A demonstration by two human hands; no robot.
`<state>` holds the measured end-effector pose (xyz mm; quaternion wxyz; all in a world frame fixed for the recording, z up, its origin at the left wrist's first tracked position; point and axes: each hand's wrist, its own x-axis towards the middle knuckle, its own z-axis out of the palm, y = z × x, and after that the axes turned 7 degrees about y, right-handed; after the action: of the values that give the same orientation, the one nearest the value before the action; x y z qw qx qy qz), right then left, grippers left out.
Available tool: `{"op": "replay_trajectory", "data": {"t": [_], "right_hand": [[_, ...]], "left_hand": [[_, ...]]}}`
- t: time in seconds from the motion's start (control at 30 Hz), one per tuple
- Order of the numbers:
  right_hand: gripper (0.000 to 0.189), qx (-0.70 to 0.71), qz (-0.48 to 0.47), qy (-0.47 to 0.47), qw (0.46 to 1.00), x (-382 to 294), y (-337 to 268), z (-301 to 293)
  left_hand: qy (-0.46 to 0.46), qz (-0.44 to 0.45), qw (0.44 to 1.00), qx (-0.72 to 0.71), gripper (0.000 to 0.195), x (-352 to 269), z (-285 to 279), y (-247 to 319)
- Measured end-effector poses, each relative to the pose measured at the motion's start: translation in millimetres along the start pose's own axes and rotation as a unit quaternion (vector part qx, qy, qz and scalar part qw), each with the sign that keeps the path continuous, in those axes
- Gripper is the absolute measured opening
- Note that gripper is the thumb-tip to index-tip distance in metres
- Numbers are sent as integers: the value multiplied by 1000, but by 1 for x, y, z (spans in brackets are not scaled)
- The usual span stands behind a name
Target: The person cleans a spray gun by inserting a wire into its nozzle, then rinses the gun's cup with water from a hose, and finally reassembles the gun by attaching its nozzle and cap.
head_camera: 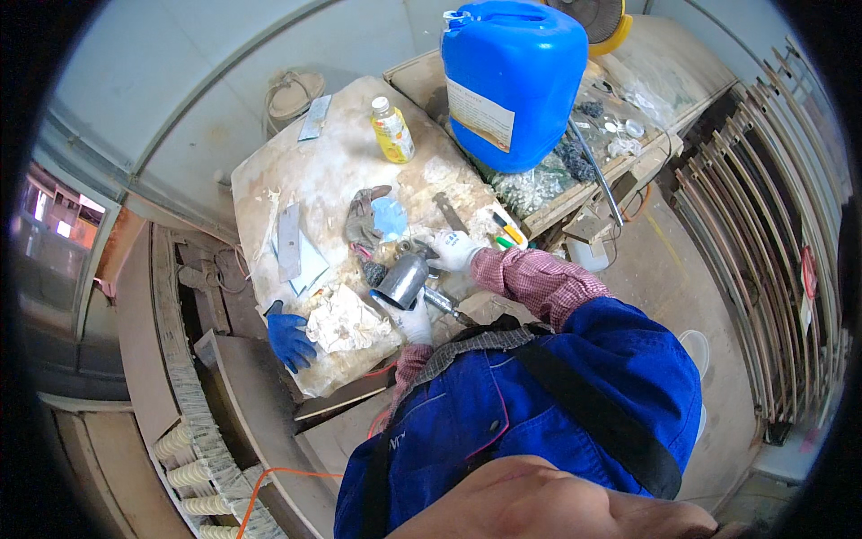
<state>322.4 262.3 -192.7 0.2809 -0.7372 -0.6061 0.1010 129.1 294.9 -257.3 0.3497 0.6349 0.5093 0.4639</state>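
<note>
A dark metal cup [402, 281] of what looks like a spray gun lies tilted between my hands, its open mouth towards me. My left hand [412, 323], in a white glove, supports the cup from below near its rim. At the cup's far end my right hand [454, 251], also white-gloved, has its fingers on a metal fitting; the exact grip is partly hidden. A shiny metal handle [439, 300] with a hose fitting extends towards my body beside the cup. Just behind the cup sit a dark scouring pad [375, 273] and a grey-brown glove [366, 219] with a blue piece [388, 219].
The stained worktable [323, 175] bears a yellow-labelled bottle [392, 131], scrapers [289, 242], white rags [350, 318] and a blue glove [291, 337]. A big blue jerrycan [515, 87] stands on the adjoining bench. Racks [734, 269] line the right; an orange hose [289, 470] runs lower left.
</note>
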Motion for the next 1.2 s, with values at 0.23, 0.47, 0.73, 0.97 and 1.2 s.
{"op": "replay_trajectory", "data": {"t": [0.23, 0.47, 0.73, 0.97, 1.2], "right_hand": [[32, 32, -71, -9, 997, 18, 15, 13], [32, -126, 42, -71, 989, 17, 10, 16], [40, -23, 73, -66, 995, 1, 0, -8], [49, -28, -27, -88, 995, 19, 21, 6], [40, -63, -131, -101, 984, 30, 30, 9]], "left_hand": [[4, 10, 999, -39, 114, 0, 2, 1], [7, 15, 1000, 11, 118, -1, 0, 2], [6, 13, 1000, -16, 115, -1, 2, -2], [11, 7, 999, -36, 115, 0, 4, -2], [0, 3, 1000, -18, 116, 0, 2, -3]]}}
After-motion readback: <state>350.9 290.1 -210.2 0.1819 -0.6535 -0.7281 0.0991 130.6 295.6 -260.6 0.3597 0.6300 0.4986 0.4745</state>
